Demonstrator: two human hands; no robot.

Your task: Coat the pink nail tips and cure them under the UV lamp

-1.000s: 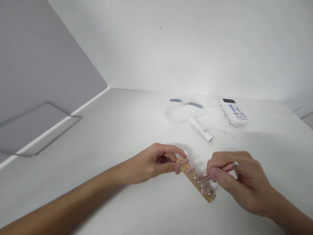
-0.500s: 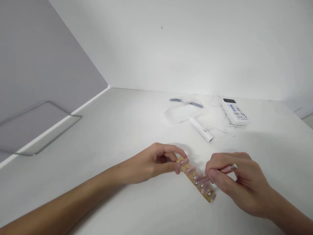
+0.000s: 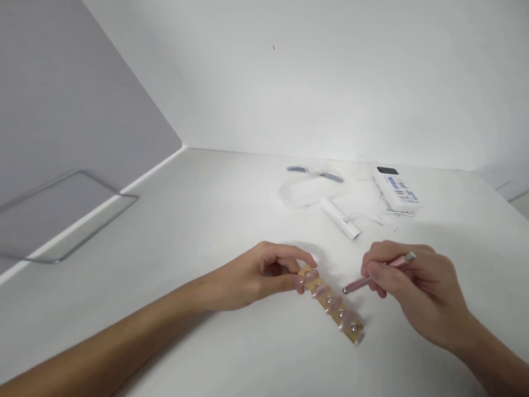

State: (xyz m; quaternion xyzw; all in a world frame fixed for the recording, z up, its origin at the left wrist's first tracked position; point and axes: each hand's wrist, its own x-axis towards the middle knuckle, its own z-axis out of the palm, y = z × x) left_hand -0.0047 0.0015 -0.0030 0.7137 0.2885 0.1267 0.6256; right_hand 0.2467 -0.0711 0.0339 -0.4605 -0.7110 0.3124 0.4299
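A narrow tan strip (image 3: 333,305) with a row of small pink nail tips and silver studs lies on the white table. My left hand (image 3: 264,274) pinches the strip's near-left end between thumb and fingers. My right hand (image 3: 407,286) grips a slim pink pen-like tool (image 3: 377,273) like a pencil. The tool's dark tip hovers just right of the strip's middle, not touching it.
At the back of the table (image 3: 206,220) lie a white box (image 3: 308,190), a white tube (image 3: 339,218), a white device with a blue label (image 3: 395,187) and thin cords. A metal wire frame (image 3: 66,215) stands against the grey wall on the left.
My right hand has lifted the pink tool off the strip and drawn back up and to the right. My left hand and the strip have stayed in place.
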